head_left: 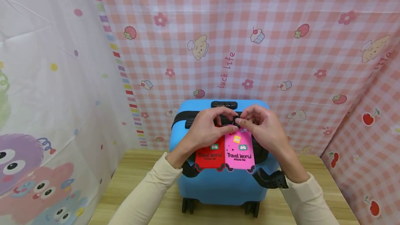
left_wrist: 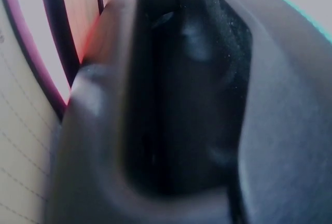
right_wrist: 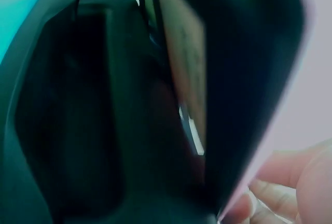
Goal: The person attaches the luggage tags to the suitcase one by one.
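A pink luggage tag (head_left: 240,148) and a red luggage tag (head_left: 210,158), each shaped like a small suitcase, hang side by side at the front of a blue suitcase (head_left: 222,186). Above the pink tag, my right hand (head_left: 265,126) pinches a small black strap (head_left: 236,119) between thumb and fingers. My left hand (head_left: 207,126) meets it from the other side, fingertips and thumb curled round the same strap, its palm over the red tag's top. In the right wrist view, fingers (right_wrist: 282,187) show beside a tag's dark edge. The left wrist view holds mostly the suitcase's black handle recess (left_wrist: 197,105).
The suitcase stands on its wheels (head_left: 251,208) on a wood-grain table (head_left: 134,180). A black combination lock (head_left: 224,105) sits on its top, with a black band (head_left: 184,115) across it. Pink checked cloth (head_left: 225,44) hangs behind and a white patterned cloth (head_left: 62,79) at left.
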Tool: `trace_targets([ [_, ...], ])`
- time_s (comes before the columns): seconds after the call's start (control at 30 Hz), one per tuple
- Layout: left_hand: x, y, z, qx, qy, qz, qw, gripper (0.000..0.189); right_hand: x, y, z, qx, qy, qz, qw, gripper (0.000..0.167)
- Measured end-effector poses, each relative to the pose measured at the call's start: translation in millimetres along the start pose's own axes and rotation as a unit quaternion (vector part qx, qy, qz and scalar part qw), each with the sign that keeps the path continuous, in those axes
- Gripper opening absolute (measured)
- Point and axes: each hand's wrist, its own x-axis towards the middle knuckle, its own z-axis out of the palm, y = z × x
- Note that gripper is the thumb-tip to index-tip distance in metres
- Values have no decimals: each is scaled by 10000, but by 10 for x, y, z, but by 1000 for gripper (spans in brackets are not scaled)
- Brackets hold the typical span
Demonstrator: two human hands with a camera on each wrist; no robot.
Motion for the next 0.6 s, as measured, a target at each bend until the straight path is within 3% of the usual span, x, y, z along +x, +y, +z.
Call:
trace_targets([
  [0.37,8,8,11,-29,-7,-62,10000,25,-8,67,-162,-63,-933,-301,9952,25],
  [0.6,11,10,4,-40,38,-100,9999,23,9,94,-148,26,-952,-405,9946,26],
])
